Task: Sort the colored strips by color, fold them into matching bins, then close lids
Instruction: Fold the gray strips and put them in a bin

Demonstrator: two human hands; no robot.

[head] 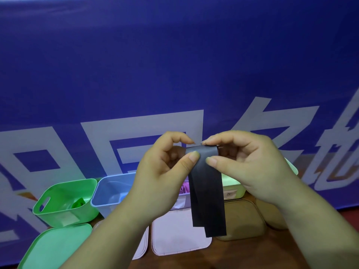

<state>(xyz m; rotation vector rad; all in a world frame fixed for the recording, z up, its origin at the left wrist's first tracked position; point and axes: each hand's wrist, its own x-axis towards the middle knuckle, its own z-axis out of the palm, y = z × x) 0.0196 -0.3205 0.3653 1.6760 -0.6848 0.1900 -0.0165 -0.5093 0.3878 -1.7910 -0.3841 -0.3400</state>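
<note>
Black and smooth, the flat folded strip (207, 193) hangs doubled over between my two hands, raised above the middle of the brown table (256, 255). My left hand (165, 171) pinches the left end of the fold between thumb and forefinger, the other fingers curled behind it. My right hand (246, 166) pinches the right end in the same way. The strip's two tails hang straight down, one a little lower than the other, in front of a pale lilac plastic bin (181, 201) in which a crumpled purple strip (184, 188) shows. To the left of that stands an open light blue plastic bin (105, 207), and farther left an open mint green plastic bin with a handle slot (48, 214), a bright green strip (78, 202) lying inside it. A pale green plastic bin (240, 191) sits to the right, partly hidden by my right wrist. Lids lie flat on the near side of the bins: a mint green lid (58, 247) at the left, a pale pinkish-white lid (174, 235) under the hanging tails, and a tan lid (242, 216) to the right. Behind it all hangs a blue banner with large white characters (174, 55).
</note>
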